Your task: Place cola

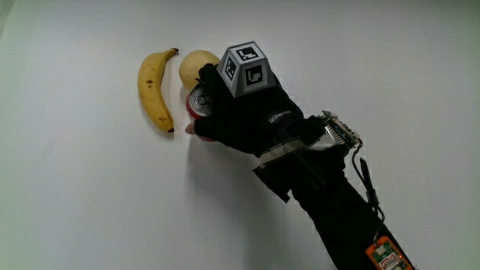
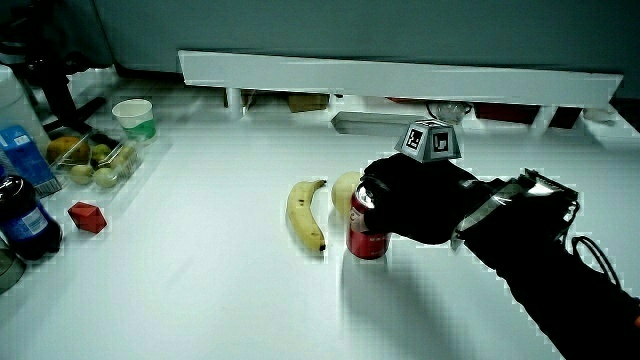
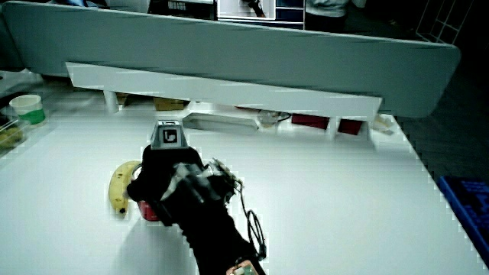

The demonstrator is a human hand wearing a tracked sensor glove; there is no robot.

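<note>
From above, your hand (image 1: 244, 112) is wrapped round the cola can (image 1: 199, 101), standing between the banana (image 1: 155, 89) and your palm, touching a pale round fruit (image 1: 196, 65). In both side views the can (image 2: 367, 226) (image 3: 150, 209) stands upright on the table (image 2: 200, 280).

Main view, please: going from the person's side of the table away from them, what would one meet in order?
Forearm → hand → cola can → pale round fruit. The banana lies alongside both can and fruit, so it is left out.
</note>
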